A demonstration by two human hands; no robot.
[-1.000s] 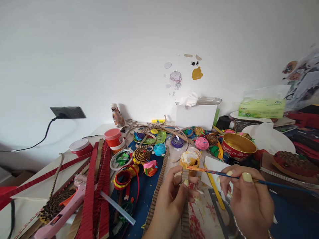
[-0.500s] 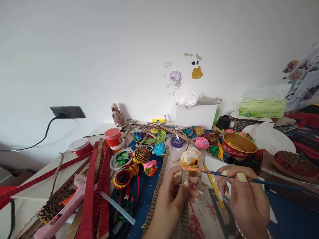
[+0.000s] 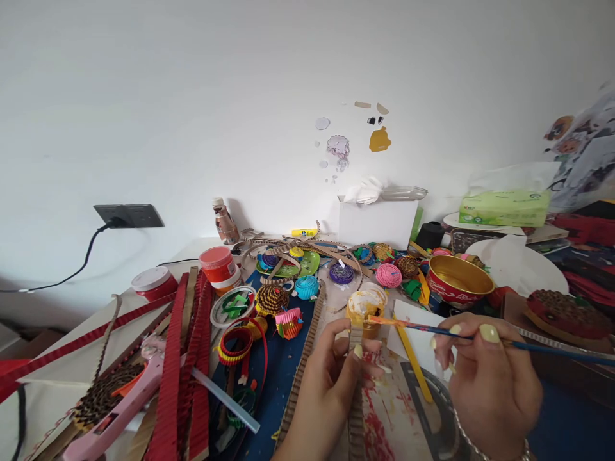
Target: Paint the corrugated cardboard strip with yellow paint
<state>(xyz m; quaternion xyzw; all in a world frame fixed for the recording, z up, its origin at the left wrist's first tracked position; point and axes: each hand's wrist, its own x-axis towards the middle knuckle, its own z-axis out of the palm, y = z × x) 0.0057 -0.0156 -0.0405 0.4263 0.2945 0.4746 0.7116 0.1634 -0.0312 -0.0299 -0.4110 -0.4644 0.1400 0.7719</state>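
Note:
In the head view, my left hand (image 3: 329,378) pinches the upper end of a brown corrugated cardboard strip (image 3: 356,419), which hangs down toward the bottom edge. My right hand (image 3: 490,374) grips a thin blue paintbrush (image 3: 418,328) like a pen. Orange-yellow paint coats its bristles, which point left, just right of the strip's top. Directly behind stands an uncovered jar of yellow paint (image 3: 364,307), white and yellow around its top. Whether the bristles touch the jar, I cannot tell. Under my hands lies a paint-smeared sheet (image 3: 384,422).
To the left are red corrugated strips (image 3: 170,378), a pink glue gun (image 3: 125,410) and red paint jars (image 3: 217,266). Coiled paper pieces (image 3: 271,299) crowd the middle. A red-gold bowl (image 3: 460,280) and a yellow stick (image 3: 414,365) are to the right.
My right hand has drawn the paintbrush to the right, so its tip has come off the strip's upper end. My left hand still holds the strip in nearly the same place.

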